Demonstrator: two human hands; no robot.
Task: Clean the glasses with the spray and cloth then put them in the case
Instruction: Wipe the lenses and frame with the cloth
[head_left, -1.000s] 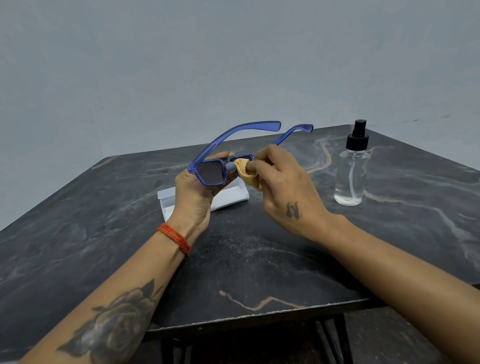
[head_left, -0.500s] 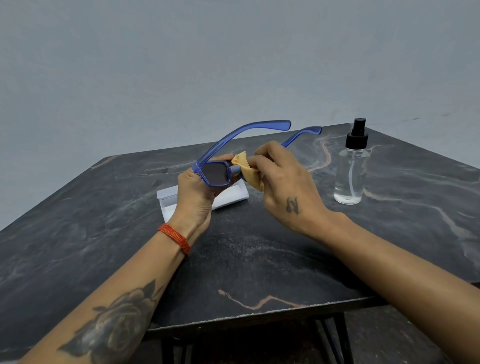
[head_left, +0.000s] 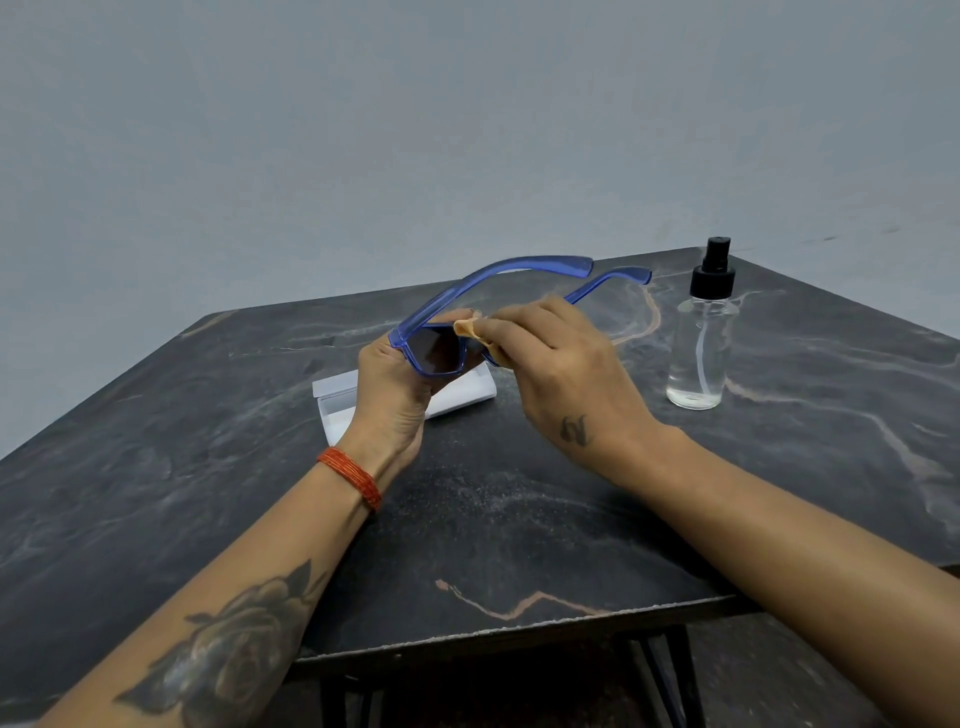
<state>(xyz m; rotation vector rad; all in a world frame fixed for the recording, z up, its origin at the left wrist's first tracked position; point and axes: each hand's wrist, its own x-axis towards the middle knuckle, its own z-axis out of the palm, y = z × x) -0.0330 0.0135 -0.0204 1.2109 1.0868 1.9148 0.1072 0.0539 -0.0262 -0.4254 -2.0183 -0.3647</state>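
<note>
Since half a second ago, the right hand (head_left: 566, 379) is sitting further over the glasses (head_left: 441, 353), and the cloth (head_left: 470, 330), then bunched out in plain sight, is now showing only as a small orange fold at the fingertips, up at the top rim by the bridge. From the head view, the glasses are hanging in the air above the table (head_left: 467, 519), lenses facing the person, both temples open and pointing away toward the far edge. Their frame is translucent blue and squarish, and the one lens in sight is looking dark. The left hand (head_left: 395, 395) is gripping the frame's left end, fingers curled behind it and the lens standing just above the palm. The right hand's fingers are curled and pinching the cloth against the frame; its knuckles are covering the other lens. A white case (head_left: 462, 397) is lying on the table just behind and under the hands, mostly hidden by the left one. A clear spray (head_left: 698, 358) with a black pump top is standing upright to the right, well apart from the right hand. An orange band (head_left: 350, 475) is circling the left wrist.
</note>
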